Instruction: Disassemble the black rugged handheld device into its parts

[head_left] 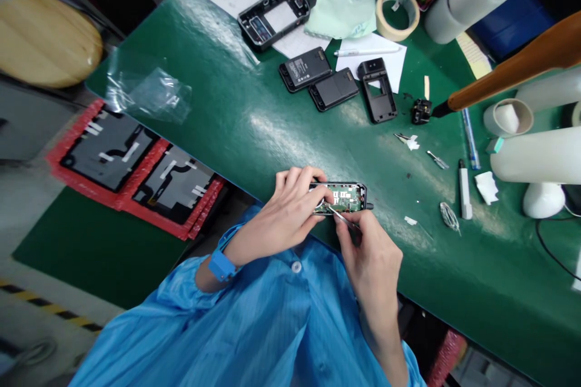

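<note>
Gripped open-faced handheld-radio housing [364, 192] with exposed green circuit board [348, 198] in left hand [290, 208]; pinched slim metal tool [345, 218] in right hand [373, 249], angled toward board.

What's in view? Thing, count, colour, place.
table: 1, green, centre
opened device: 1, black, green inside, near edge
metal tool: 1, silver, over device
large housing: 1, black, far side
packs: 2, black, mid-table
small housing: 1, black, beside packs
clear bag: 1, colourless, left end
tape roll: 1, beige, far side
cylinders: several, white, right
pointed tool: 1, orange-black, right
pens: 2, white and blue, right half
small items: many, mixed, right half
panels: 2, grey, red-wrapped, left
wooden top: 1, tan, upper left
gown: 1, blue, bottom
wristband: 1, blue, left wrist
left grip: 1, bare, on device
right grip: 1, bare, holding metal tool
</note>
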{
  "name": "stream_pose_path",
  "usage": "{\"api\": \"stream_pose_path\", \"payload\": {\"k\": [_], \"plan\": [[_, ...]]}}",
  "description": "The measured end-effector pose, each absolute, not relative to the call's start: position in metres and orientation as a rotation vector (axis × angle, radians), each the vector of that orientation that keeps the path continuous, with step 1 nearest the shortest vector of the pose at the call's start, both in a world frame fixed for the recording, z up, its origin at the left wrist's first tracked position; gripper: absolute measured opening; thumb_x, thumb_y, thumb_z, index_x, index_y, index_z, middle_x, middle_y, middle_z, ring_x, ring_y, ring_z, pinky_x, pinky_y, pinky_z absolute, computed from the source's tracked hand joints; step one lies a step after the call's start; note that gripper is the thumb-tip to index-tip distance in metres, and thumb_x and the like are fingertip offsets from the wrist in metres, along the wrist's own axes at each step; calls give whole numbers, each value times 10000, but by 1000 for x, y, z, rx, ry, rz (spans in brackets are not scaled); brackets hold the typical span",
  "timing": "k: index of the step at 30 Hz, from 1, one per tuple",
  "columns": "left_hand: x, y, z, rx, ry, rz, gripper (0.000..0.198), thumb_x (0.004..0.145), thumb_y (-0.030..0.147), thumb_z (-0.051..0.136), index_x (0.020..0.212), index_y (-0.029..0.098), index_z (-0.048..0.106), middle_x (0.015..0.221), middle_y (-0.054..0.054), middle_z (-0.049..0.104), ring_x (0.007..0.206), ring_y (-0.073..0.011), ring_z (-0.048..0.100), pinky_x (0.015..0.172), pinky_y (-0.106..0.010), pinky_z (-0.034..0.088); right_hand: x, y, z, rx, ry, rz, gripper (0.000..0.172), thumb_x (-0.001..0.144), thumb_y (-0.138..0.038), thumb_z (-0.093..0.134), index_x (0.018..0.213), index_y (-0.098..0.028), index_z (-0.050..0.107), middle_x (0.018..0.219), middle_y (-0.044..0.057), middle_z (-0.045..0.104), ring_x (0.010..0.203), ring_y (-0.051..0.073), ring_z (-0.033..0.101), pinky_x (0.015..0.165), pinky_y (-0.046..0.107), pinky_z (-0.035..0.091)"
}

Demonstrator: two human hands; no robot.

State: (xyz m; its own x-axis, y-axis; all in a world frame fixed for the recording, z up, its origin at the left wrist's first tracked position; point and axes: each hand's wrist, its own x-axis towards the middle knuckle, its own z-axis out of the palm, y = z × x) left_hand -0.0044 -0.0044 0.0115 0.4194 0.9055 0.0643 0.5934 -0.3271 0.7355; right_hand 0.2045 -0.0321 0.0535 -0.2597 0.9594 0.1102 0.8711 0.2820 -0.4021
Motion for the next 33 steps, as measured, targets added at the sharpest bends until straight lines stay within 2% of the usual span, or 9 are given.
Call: {"api": "stream_pose_path", "payload": {"k": [12,16,23,29,33], "plan": [[-3,-5,11,2019,1276,647,169,1061,198,694,1208,239,621,1398,-105,611,1245,-312,553,1038,-473,456,203,-32,56,-1668,-2251,372,253,1236,-343,532,1015,-252,615,849,-24,767,668,135,713,612,260,451],[-5,-4,11,2032,1266,629,159,1085,233,657,1240,242,627,1412,-114,611,1275,-323,553,1050,-481,467,203,-33,55,-1670,-2241,381,243,1232,-347,542,1022,-253,622,869,-22,784,681,136,729,631,257,479],[-7,-2,12,2092,1225,614,266,1079,251,669,1343,244,638,1406,-127,615,1253,-334,556,1031,-490,479,203,-33,57,-1691,-2246,352,262,1238,-383,548,1035,-244,637,871,-17,793,685,140,744,624,260,467],[-6,-2,13,2069,1235,621,346,1082,213,646,1425,235,605,1411,-123,634,1271,-328,583,1050,-488,468,209,-28,64,-1704,-2315,209,354,1239,-482,545,1003,-240,652,839,-8,784,690,151,740,605,290,421],[-7,-2,14,2046,1212,619,431,1094,191,621,1515,245,546,1440,-114,651,1268,-314,588,1063,-484,458,214,-19,66,-1615,-2385,159,319,1227,-472,584,1030,-233,661,858,-6,776,710,149,731,636,287,438]]}}
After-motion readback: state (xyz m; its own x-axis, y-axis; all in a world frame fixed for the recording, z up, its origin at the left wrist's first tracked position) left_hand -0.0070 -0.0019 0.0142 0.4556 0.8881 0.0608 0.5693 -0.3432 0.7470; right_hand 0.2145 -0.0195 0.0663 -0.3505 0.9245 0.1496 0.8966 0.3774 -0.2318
